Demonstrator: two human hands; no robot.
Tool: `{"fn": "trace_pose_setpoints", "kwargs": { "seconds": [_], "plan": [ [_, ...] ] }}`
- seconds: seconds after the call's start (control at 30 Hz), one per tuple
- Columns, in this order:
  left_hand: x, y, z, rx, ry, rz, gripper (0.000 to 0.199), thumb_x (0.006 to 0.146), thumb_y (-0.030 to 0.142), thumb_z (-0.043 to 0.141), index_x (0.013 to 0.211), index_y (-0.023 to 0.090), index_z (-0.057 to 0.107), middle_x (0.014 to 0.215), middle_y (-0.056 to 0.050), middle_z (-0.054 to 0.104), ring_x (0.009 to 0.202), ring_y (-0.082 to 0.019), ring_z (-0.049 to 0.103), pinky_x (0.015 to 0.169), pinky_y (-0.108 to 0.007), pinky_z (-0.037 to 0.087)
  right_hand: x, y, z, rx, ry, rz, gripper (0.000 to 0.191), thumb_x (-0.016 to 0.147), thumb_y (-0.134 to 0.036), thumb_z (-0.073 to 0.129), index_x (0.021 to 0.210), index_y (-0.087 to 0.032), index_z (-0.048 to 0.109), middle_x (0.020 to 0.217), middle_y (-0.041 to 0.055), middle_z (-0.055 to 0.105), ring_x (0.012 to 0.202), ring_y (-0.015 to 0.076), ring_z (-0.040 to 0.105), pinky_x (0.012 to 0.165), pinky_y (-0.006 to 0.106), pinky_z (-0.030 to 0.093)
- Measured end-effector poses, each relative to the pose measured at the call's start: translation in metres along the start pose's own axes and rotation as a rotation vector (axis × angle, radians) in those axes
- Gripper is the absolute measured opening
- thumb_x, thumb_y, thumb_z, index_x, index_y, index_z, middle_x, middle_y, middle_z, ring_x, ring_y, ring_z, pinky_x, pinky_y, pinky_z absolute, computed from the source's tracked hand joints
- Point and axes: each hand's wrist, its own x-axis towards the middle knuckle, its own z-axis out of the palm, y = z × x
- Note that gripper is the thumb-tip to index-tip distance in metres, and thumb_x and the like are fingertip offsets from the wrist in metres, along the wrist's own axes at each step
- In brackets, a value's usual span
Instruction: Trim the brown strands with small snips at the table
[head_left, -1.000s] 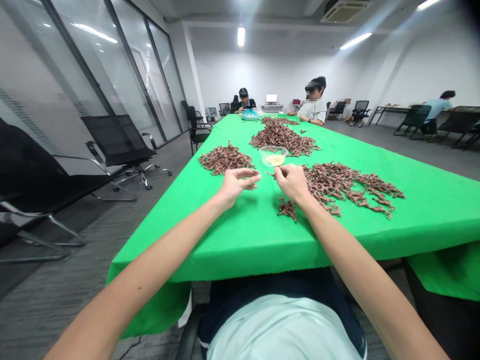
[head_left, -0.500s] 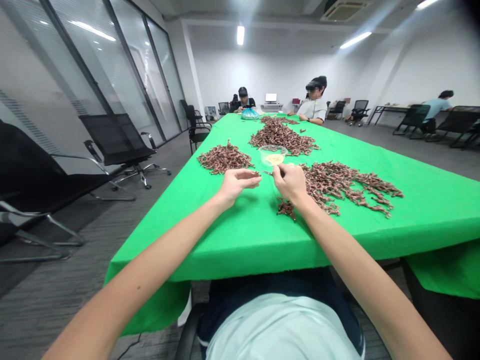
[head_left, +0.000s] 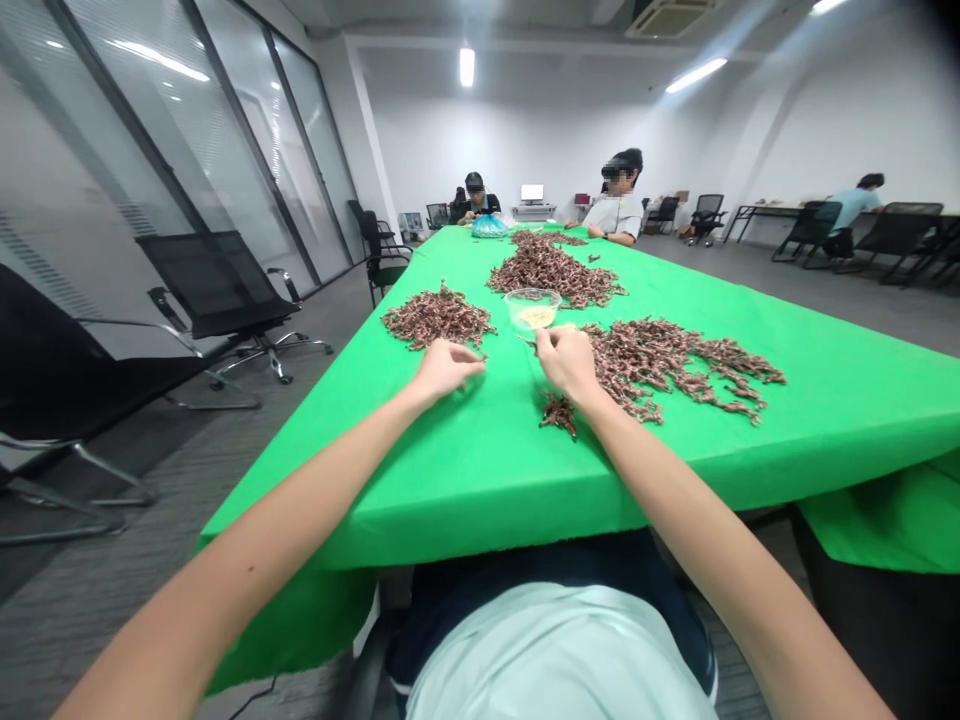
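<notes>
My left hand (head_left: 448, 369) is closed, thumb and fingers pinched around a small brown piece (head_left: 482, 357), just in front of the left pile of brown pieces (head_left: 439, 317). Closed on a thin metal tool (head_left: 526, 341), my right hand (head_left: 566, 360) is beside the large right pile (head_left: 645, 360). A clear round tub (head_left: 534, 308) with pale bits inside stands just beyond my right hand. Near my right wrist lies a small dark reddish cluster (head_left: 559, 415).
Another brown heap (head_left: 553, 272) covers the middle of the green tablecloth (head_left: 465, 470). Farther back are a blue bag (head_left: 489, 227) and two seated people (head_left: 477, 200) (head_left: 619, 205). Black chairs (head_left: 217, 285) stand on the left.
My left hand has moved left, away from my right hand and the tool, toward the left pile. The view has shifted slightly, and my right hand still holds the tool near the tub.
</notes>
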Motion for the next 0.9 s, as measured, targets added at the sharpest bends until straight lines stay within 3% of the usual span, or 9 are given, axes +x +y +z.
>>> {"fn": "trace_pose_setpoints", "kwargs": {
  "seconds": [0.2,0.3,0.4,0.5,0.73,0.9],
  "plan": [
    [0.038,-0.019,-0.027,0.259,0.104,-0.057,0.025,0.069,0.037,0.082,0.081,0.015,0.081,0.078,-0.013,0.076,0.059,-0.020,0.062,0.067,-0.039,0.052,0.004,0.002,-0.002,0.082,-0.007,0.043,0.053,0.099,-0.040,0.043,0.056,-0.017,0.066,0.053,0.0051,0.061,0.056,0.0163,0.058,0.063,0.029,0.038],
    [0.053,-0.025,-0.040,0.393,0.208,-0.036,0.021,0.076,0.034,0.076,0.087,0.016,0.079,0.085,-0.013,0.076,0.079,-0.024,0.067,0.084,-0.039,0.051,0.008,0.005,-0.009,0.133,0.043,0.080,0.056,0.100,-0.041,0.041,0.057,-0.016,0.067,0.052,0.0051,0.060,0.053,0.0161,0.056,0.061,0.029,0.039],
    [0.056,-0.029,-0.044,0.502,0.271,-0.028,0.020,0.078,0.031,0.072,0.092,0.017,0.078,0.094,-0.012,0.075,0.095,-0.026,0.065,0.094,-0.038,0.047,0.013,0.008,-0.015,0.154,0.125,0.113,0.059,0.101,-0.045,0.038,0.061,-0.015,0.069,0.055,0.0064,0.062,0.055,0.0171,0.058,0.059,0.029,0.039],
    [0.049,-0.026,-0.039,0.554,0.316,0.011,0.023,0.082,0.037,0.069,0.093,0.019,0.078,0.097,-0.011,0.076,0.098,-0.028,0.066,0.093,-0.039,0.047,0.016,0.014,-0.016,0.168,0.167,0.119,0.061,0.102,-0.049,0.036,0.064,-0.015,0.070,0.057,0.0068,0.063,0.057,0.0180,0.059,0.059,0.029,0.038],
    [0.037,-0.014,-0.015,0.621,0.093,0.152,0.031,0.079,0.046,0.069,0.095,0.023,0.082,0.097,-0.010,0.078,0.092,-0.030,0.068,0.082,-0.038,0.048,0.017,0.018,-0.012,0.215,0.134,0.111,0.058,0.099,-0.047,0.039,0.060,-0.017,0.068,0.053,0.0047,0.062,0.054,0.0170,0.058,0.060,0.028,0.038],
    [0.037,-0.014,-0.007,0.670,0.092,0.173,0.039,0.082,0.049,0.066,0.106,0.022,0.080,0.109,-0.011,0.076,0.101,-0.031,0.067,0.088,-0.038,0.049,0.017,0.018,-0.014,0.247,0.143,0.094,0.058,0.098,-0.050,0.040,0.057,-0.018,0.066,0.053,0.0043,0.062,0.053,0.0163,0.057,0.059,0.028,0.038]
  ]
}}
